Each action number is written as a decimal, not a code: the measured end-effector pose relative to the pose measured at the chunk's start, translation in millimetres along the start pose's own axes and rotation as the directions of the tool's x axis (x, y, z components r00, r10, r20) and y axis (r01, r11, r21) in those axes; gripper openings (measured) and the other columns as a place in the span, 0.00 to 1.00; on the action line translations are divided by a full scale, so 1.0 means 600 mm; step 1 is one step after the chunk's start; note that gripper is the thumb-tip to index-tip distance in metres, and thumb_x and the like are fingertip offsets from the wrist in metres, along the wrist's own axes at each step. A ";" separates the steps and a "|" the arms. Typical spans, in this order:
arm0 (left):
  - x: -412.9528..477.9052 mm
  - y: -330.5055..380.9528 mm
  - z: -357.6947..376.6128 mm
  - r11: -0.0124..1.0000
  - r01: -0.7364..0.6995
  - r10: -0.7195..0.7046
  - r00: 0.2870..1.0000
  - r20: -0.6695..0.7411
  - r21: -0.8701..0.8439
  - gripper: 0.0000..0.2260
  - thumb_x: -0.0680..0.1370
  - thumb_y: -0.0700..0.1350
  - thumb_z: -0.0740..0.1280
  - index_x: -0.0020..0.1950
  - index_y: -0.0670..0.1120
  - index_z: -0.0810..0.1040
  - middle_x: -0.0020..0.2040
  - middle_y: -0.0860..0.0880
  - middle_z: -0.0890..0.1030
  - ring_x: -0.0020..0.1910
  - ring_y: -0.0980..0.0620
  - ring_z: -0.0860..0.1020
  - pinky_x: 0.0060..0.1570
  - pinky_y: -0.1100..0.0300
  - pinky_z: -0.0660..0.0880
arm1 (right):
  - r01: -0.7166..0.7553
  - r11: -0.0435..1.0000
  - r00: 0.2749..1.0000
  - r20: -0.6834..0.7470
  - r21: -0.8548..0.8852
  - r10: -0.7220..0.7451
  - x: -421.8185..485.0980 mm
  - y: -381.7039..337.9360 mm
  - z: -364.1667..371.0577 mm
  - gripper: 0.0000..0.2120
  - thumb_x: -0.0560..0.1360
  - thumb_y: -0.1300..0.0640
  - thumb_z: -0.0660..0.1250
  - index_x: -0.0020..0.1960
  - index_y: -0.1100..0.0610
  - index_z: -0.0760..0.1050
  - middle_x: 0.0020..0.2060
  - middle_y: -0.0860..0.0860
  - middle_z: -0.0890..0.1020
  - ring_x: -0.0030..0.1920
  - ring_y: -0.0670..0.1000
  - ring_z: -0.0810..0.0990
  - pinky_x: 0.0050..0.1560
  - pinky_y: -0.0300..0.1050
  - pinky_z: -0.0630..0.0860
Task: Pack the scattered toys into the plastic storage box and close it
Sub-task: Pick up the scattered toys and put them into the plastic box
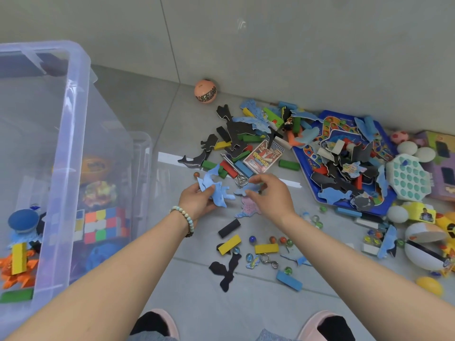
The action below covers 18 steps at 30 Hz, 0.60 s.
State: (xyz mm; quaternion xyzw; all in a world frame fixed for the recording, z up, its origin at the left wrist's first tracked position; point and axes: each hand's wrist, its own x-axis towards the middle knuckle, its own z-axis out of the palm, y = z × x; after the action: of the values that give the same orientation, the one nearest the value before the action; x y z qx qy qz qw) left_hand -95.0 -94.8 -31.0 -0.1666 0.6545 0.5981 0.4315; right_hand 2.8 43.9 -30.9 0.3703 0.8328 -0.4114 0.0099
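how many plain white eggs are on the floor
3: one egg and another beyond the pop-it board, a third on its near side. Others may be hidden.

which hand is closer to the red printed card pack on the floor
Right. The right hand is just short of the red printed card pack; the left hand, gripping blue foam animal cut-outs, is further back and to its left.

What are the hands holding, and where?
Left hand grips blue foam animal shapes by their near edges; right hand pinches another blue shape by its edge.
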 end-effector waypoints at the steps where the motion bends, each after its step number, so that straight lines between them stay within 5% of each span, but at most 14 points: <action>1: -0.001 -0.003 -0.001 1.000 0.007 -0.007 1.000 0.004 0.004 0.15 0.79 0.36 0.61 0.66 0.37 0.70 0.59 0.37 0.77 0.45 0.44 0.79 0.40 0.57 0.79 | 0.026 0.996 0.999 0.028 -0.091 -0.023 0.010 -0.001 0.001 0.13 0.71 0.57 0.71 0.56 0.52 0.77 0.53 0.48 0.78 0.51 0.48 0.75 0.50 0.41 0.72; 4: -0.003 -0.010 -0.001 0.999 0.036 -0.036 0.999 0.028 -0.010 0.13 0.79 0.36 0.61 0.64 0.39 0.71 0.55 0.39 0.78 0.40 0.46 0.80 0.34 0.59 0.81 | 0.015 0.972 0.998 0.062 -0.236 -0.001 0.026 -0.004 0.005 0.15 0.70 0.55 0.72 0.55 0.51 0.76 0.50 0.47 0.77 0.53 0.48 0.75 0.48 0.41 0.70; 7: 0.000 -0.013 -0.002 0.998 0.066 -0.065 0.996 0.059 -0.008 0.12 0.80 0.38 0.61 0.63 0.41 0.71 0.51 0.42 0.79 0.39 0.49 0.80 0.33 0.61 0.80 | -0.045 0.983 0.994 0.092 -0.176 0.062 0.029 -0.001 0.006 0.12 0.69 0.56 0.73 0.49 0.51 0.74 0.41 0.48 0.79 0.42 0.49 0.76 0.40 0.42 0.70; 11: 0.000 -0.013 -0.002 0.994 0.108 -0.106 0.991 0.076 -0.023 0.13 0.80 0.44 0.60 0.64 0.43 0.71 0.53 0.42 0.79 0.41 0.48 0.80 0.33 0.59 0.80 | -0.127 0.989 0.989 0.085 0.079 0.121 0.033 -0.007 -0.019 0.09 0.69 0.59 0.74 0.39 0.52 0.74 0.35 0.49 0.77 0.37 0.48 0.75 0.40 0.43 0.74; 14: -0.006 -0.007 0.005 0.985 0.172 -0.167 0.976 0.138 -0.023 0.16 0.80 0.54 0.58 0.63 0.46 0.71 0.55 0.42 0.80 0.44 0.47 0.81 0.37 0.56 0.80 | -0.257 0.862 0.965 0.172 0.438 0.200 0.027 -0.030 -0.026 0.07 0.70 0.60 0.74 0.39 0.54 0.76 0.35 0.51 0.79 0.34 0.46 0.76 0.32 0.35 0.73; 16: -0.011 -0.006 0.012 0.986 0.164 -0.162 0.971 0.176 0.003 0.16 0.80 0.55 0.58 0.61 0.46 0.72 0.54 0.42 0.80 0.44 0.47 0.81 0.37 0.57 0.81 | -0.322 0.830 0.933 0.301 0.456 0.197 0.020 -0.041 -0.015 0.03 0.72 0.59 0.72 0.42 0.56 0.77 0.38 0.51 0.82 0.34 0.45 0.79 0.30 0.32 0.73; 18: -0.012 -0.008 0.013 0.994 0.106 -0.106 0.981 0.165 0.009 0.12 0.80 0.48 0.61 0.60 0.44 0.72 0.51 0.42 0.80 0.42 0.48 0.80 0.36 0.58 0.81 | -0.265 0.886 0.951 0.254 0.380 0.176 0.017 -0.035 -0.003 0.04 0.73 0.57 0.71 0.46 0.56 0.79 0.41 0.52 0.82 0.36 0.46 0.79 0.36 0.37 0.76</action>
State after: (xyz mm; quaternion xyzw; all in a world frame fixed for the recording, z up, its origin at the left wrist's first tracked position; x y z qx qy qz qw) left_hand -84.3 -90.7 -27.8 -0.1510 0.6066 0.5860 0.5156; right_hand -17.1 43.1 -18.7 0.4106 0.6743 -0.6100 0.0679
